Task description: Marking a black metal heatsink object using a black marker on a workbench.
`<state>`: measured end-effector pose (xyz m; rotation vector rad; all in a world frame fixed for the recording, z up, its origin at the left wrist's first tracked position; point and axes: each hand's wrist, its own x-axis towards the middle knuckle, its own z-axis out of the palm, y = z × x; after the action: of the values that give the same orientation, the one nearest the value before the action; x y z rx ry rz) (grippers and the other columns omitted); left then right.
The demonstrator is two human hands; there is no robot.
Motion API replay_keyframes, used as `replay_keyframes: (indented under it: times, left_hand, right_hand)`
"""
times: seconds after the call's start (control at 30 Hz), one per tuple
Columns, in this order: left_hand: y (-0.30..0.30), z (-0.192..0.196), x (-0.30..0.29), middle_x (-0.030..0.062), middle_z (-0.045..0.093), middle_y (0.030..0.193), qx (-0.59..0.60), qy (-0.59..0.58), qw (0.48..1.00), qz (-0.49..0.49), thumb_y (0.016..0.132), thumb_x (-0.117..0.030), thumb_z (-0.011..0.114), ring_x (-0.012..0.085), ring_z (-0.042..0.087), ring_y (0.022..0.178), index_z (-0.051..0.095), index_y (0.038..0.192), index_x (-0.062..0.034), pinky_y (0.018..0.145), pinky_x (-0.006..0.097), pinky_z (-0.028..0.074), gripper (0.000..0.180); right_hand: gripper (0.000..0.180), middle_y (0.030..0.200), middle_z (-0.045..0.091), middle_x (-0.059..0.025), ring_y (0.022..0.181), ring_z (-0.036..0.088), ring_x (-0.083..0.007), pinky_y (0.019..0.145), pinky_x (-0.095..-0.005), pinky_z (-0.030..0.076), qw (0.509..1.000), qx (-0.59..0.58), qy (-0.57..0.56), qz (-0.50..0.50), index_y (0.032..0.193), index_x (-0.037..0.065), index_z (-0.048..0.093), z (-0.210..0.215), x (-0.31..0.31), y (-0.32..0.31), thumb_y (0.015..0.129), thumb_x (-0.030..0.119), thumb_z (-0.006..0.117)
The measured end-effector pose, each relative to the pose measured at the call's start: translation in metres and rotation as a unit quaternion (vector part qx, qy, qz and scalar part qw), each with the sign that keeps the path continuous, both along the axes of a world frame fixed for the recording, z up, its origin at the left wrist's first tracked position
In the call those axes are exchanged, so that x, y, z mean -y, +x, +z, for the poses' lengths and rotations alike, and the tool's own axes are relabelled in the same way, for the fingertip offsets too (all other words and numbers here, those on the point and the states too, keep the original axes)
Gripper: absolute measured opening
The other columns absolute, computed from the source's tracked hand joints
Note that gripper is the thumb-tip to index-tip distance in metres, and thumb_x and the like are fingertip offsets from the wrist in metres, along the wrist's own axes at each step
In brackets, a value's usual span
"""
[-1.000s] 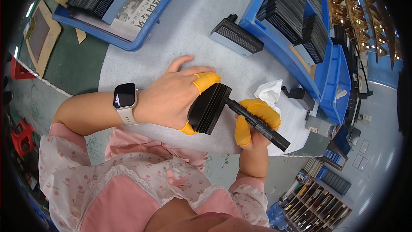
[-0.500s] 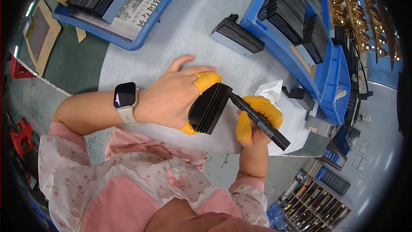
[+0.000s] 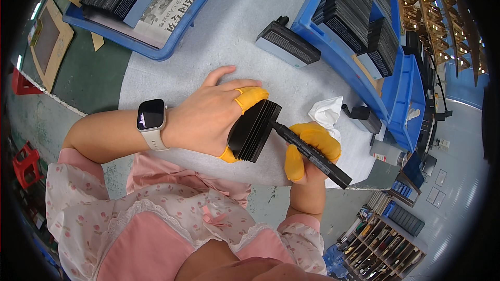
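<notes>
My left hand (image 3: pixel 208 112), with yellow finger cots on some fingers, is closed around a small stack of black cards (image 3: pixel 255 130). The stack's layered edges face right. In my right hand (image 3: pixel 310 151), also wearing yellow finger cots, a black marker pen (image 3: pixel 312 154) is gripped at a slant, its tip at the right edge of the stack. Whether the tip touches the edge is hard to tell. Both hands are above a pale cloth (image 3: pixel 208 67) on the table. A crumpled white tissue (image 3: pixel 327 112) lies just beyond my right hand.
At the right stands a blue crate (image 3: pixel 341 75) holding several stacks of dark cards. Beside it is a separate card block (image 3: pixel 288 44). A blue tray (image 3: pixel 161 54) with newspaper and cards sits at upper left. A small black box (image 3: pixel 364 119) lies near the crate.
The marker's tip has moved down along the right edge of the stack, and my right hand has shifted slightly left with it. My left hand and the cards stay almost still.
</notes>
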<state>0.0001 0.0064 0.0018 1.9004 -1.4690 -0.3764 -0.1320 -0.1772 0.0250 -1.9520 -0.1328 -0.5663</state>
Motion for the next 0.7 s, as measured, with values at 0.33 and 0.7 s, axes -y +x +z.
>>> replay_keyframes:
  times: [0.33, 0.7]
  left_hand:
    - [0.000, -0.001, 0.000, 0.0119, 0.054, 0.126, 0.001, 0.003, 1.000, 0.003, 0.057, -0.035, 0.081, 0.0260, 0.043, 0.128, 0.049, 0.123, -0.0034, 0.110, 0.051, 0.018, 0.080]
    - [0.000, -0.001, 0.000, 0.0140, 0.053, 0.127, 0.000, 0.000, 1.000, 0.001, 0.056, -0.036, 0.082, 0.0263, 0.042, 0.129, 0.046, 0.125, -0.0027, 0.110, 0.051, 0.017, 0.085]
  right_hand:
    - [0.015, 0.079, 0.063, -0.0111, 0.063, 0.061, -0.0265, 0.056, -0.0308, 0.046, 1.000, -0.023, 0.015, 0.001, 0.084, 0.002, 0.061, 0.003, -0.003, -0.001, 0.072, 0.003, 0.068]
    - [0.020, 0.081, 0.064, -0.0116, 0.066, 0.059, -0.0251, 0.059, -0.0318, 0.046, 0.999, -0.032, 0.024, 0.017, 0.086, 0.003, 0.060, 0.004, -0.006, -0.013, 0.072, 0.008, 0.073]
